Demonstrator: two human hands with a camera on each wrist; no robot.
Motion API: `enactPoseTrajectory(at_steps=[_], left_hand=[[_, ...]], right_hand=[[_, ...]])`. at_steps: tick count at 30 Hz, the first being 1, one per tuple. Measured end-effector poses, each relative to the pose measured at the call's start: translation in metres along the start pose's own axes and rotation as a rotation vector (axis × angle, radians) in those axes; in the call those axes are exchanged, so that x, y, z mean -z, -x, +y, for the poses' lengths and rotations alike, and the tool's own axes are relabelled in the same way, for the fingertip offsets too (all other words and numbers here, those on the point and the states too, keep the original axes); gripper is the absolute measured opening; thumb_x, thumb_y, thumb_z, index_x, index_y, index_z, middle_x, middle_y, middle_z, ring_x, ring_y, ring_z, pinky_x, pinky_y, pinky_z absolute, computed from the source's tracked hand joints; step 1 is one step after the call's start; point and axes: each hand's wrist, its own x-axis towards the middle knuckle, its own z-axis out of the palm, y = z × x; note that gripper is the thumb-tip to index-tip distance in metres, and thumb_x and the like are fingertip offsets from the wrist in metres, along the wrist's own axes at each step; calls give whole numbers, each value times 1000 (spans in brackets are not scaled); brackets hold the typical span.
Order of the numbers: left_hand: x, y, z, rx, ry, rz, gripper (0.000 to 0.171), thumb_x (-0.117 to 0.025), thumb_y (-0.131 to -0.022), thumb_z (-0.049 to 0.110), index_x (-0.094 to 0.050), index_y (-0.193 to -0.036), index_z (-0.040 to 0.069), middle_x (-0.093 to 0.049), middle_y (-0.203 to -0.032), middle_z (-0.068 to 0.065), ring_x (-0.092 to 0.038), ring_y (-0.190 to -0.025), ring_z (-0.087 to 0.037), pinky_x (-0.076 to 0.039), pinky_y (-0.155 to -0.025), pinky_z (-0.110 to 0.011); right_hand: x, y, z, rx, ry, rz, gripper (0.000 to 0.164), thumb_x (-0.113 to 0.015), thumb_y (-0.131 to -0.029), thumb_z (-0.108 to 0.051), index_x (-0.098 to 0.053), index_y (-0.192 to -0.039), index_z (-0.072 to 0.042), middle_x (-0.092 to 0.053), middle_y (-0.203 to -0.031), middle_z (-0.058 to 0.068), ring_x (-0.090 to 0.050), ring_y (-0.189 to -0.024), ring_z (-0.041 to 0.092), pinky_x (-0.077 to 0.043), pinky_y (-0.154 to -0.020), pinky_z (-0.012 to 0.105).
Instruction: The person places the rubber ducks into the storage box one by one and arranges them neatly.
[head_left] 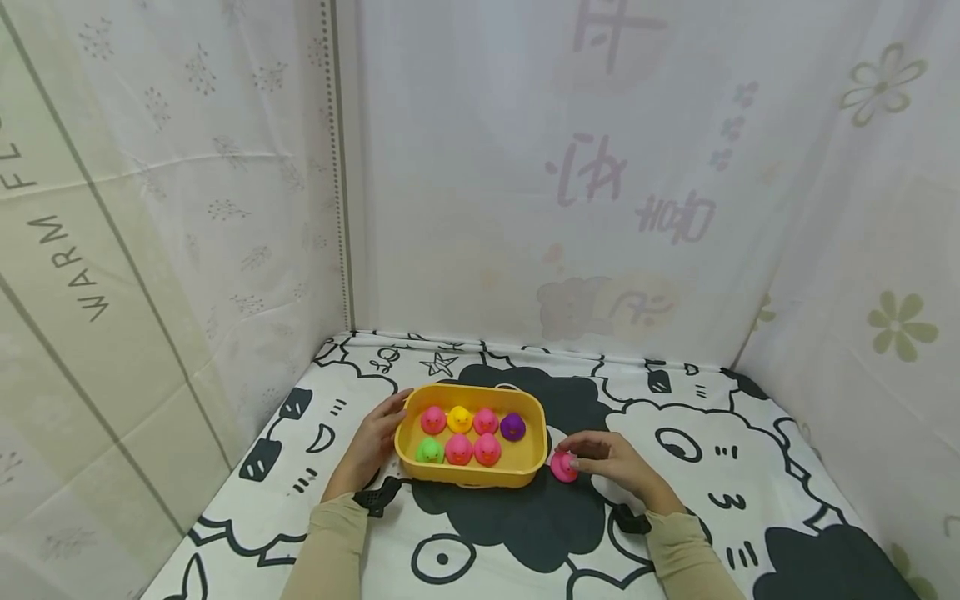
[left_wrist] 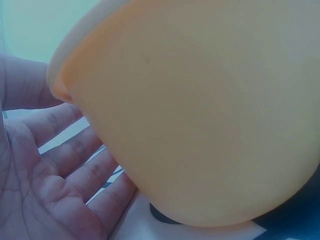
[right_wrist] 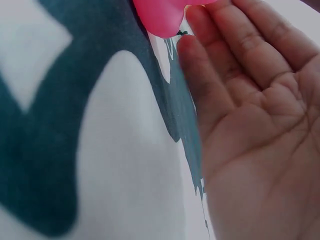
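A yellow basin [head_left: 472, 477] with rounded corners holds several small rubber ducks: pink ones [head_left: 459, 450], a yellow one [head_left: 460, 419], a purple one [head_left: 513, 427] and a green one [head_left: 430, 451]. At its left end is my left hand [head_left: 377, 442]. The left wrist view shows that thumb at the rim and the fingers stretched out along the outer wall. One more pink duck [head_left: 562, 468] sits on the cloth right of the basin. My right hand [head_left: 611, 460] is at this duck, fingers extended beside it. In the right wrist view a small gap separates the thumb from the duck.
A white cloth [head_left: 442, 558] with black cartoon drawings covers the table. Pale printed curtains [head_left: 570, 167] stand behind it and on both sides. Dark straps [head_left: 378, 497] circle both wrists.
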Motion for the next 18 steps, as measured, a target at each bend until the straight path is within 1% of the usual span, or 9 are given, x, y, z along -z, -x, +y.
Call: enactPoseTrajectory(at_steps=[3,5,10,15,18], left_hand=[[-1,-1,-1,4,-5,7,50,-49,-102,20,-44,-151,16,-36,-158,-9,-38,-143,-32,-31,-117,-48],[-1,-2,-1,6,-8,11,49,-49,-102,20,-44,-151,17,-36,-158,-9,-38,-142,-32,-31,-117,-48],[-1,-2,-1,5,-8,8,50,-48,-102,20,-44,-152,16,-36,-158,-9,-38,-143,-32,-31,-117,-48],[-1,-1,0,1,-5,-2,50,-48,-103,20,-42,-152,15,-35,-159,-10,-37,-143,-32,-31,-117,-48],[-1,0,2,7,-7,-2,50,-48,-103,21,-42,-153,16,-34,-160,-9,-37,-144,-32,-30,-117,-48]], right_hand=[[0,1,0,2,-19,-38,34,-71,-92,-11,-67,-125,-4,-70,-120,16,-66,-111,30,-56,-91,32],[0,1,0,23,-20,-59,35,-70,-93,-9,-65,-127,-2,-68,-122,19,-66,-113,32,-55,-93,30],[0,0,1,46,-12,-72,37,-69,-93,-8,-64,-128,0,-66,-125,21,-64,-115,34,-54,-94,27],[0,0,2,34,-11,-72,37,-70,-93,-8,-64,-129,0,-67,-125,21,-64,-115,35,-54,-95,28],[1,-1,2,4,2,-64,36,-71,-93,-11,-66,-128,-4,-68,-124,16,-65,-114,31,-54,-94,27]])
